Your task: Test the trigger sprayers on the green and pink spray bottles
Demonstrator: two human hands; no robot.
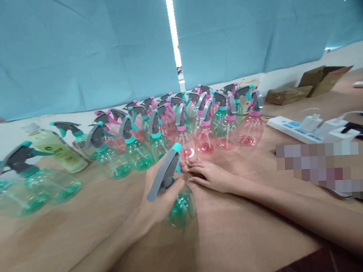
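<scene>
Holding: I have the left hand [159, 189] wrapped around the neck of a green spray bottle [182, 208], its grey trigger head [165, 170] showing above the grip.
Bottle position: over the near middle of the table [243, 237], in front of the others; from my view I cannot tell whether its base touches the wood.
Right hand [211, 174]: palm down, fingers loosely extended towards the held bottle, nothing visible in its grasp; I cannot tell whether the fingertips make contact.
Pink-collared bottles [205, 139]: standing just behind the right hand.
Green bottles [138, 156]: lined up behind the left hand.
Far left: I see more clear green sprayers [63, 187] near a labelled yellow-green bottle [60, 151].
Right side: a white power strip [295, 129] with chargers plugged in.
</scene>
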